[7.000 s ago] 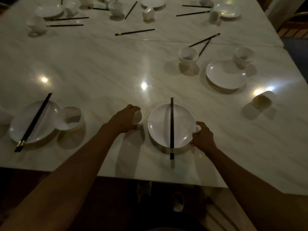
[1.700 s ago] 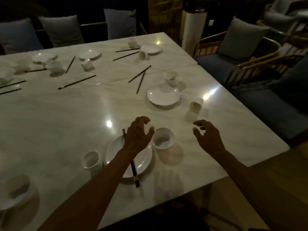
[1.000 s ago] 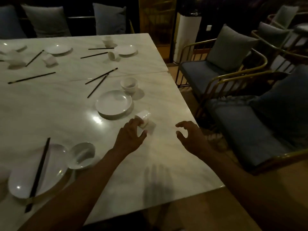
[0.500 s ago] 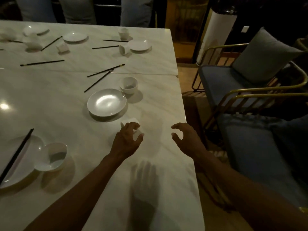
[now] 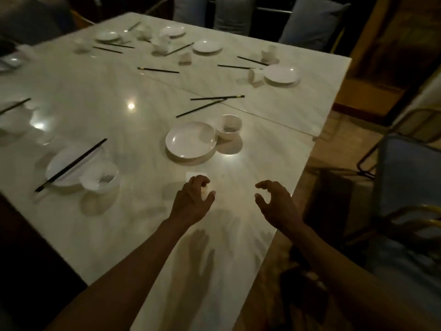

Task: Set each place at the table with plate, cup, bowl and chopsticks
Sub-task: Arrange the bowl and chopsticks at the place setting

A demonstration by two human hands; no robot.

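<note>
My left hand [image 5: 192, 201] curls round a small white cup [image 5: 196, 176] lying on its side on the marble table [image 5: 148, 130]; my fingers hide most of the cup. My right hand [image 5: 278, 203] hovers over the table's right edge with curved fingers and holds nothing. Just beyond the cup sits a white plate [image 5: 191, 139] with a white bowl [image 5: 229, 127] touching its right side. Two black chopsticks [image 5: 210, 103] lie loose behind them. At the left, a plate [image 5: 71, 166] carries chopsticks [image 5: 71, 164] across it, with a bowl [image 5: 100, 180] beside it.
Further plates [image 5: 282, 73], cups [image 5: 254, 75] and loose chopsticks [image 5: 158, 70] are scattered over the far half of the table. Chairs with blue cushions [image 5: 410, 177] stand close to the table's right edge. The table edge runs diagonally past my right hand.
I have left the set place at the left and moved round to the table's right corner. My left hand has reached the tipped cup and closed on it; my right hand stays empty.
</note>
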